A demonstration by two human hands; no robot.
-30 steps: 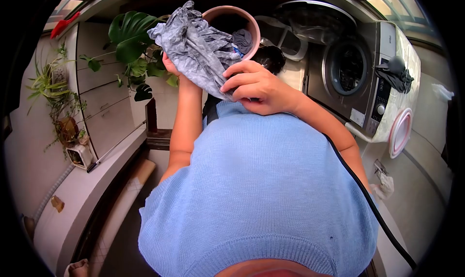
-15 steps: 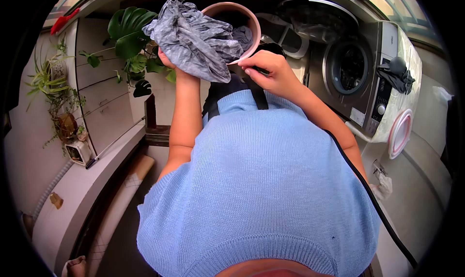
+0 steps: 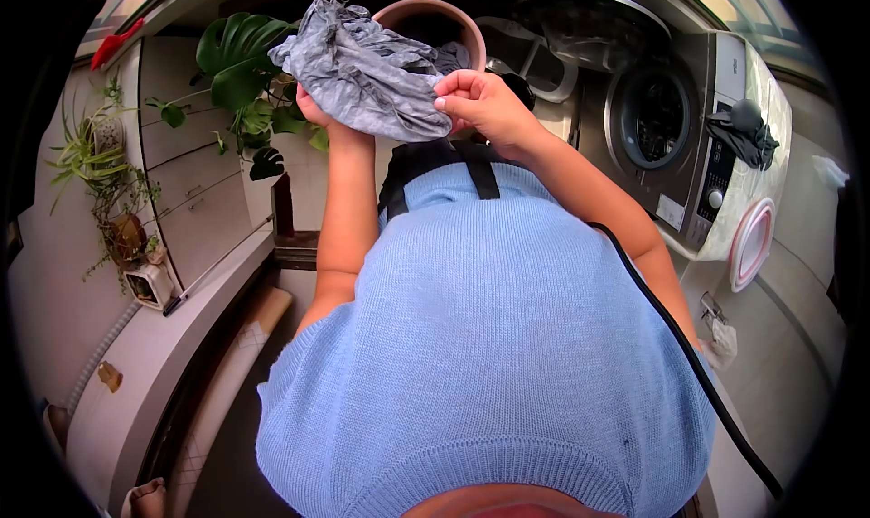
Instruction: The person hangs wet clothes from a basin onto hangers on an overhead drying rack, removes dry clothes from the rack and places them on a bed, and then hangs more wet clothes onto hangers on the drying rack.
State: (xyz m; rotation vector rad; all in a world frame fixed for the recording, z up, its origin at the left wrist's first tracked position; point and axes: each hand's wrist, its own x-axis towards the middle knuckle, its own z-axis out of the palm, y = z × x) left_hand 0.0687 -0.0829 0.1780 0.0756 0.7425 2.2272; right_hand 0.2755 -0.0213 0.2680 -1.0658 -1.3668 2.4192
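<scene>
A crumpled, damp-looking grey cloth (image 3: 362, 74) hangs between my two hands at the top of the view. My left hand (image 3: 314, 110) holds it from beneath on the left; most of its fingers are hidden behind the folds. With thumb and fingertips, my right hand (image 3: 480, 106) pinches the cloth's right edge. Just behind the cloth stands a pink bucket (image 3: 476, 42), partly covered by it, with more grey fabric visible inside.
On the right is a front-loading washing machine (image 3: 589, 137) with its door (image 3: 589, 33) swung open. Dark cloth and a pink-rimmed round basin (image 3: 752, 246) are on its side. A broad-leaved plant (image 3: 240, 60) and white drawers (image 3: 195, 169) stand left. A black cable (image 3: 675, 323) crosses my right arm.
My right hand has moved slightly left and up from beside the bucket rim and now grips the cloth's edge. The cloth's lower corner has been lifted and drawn to the right.
</scene>
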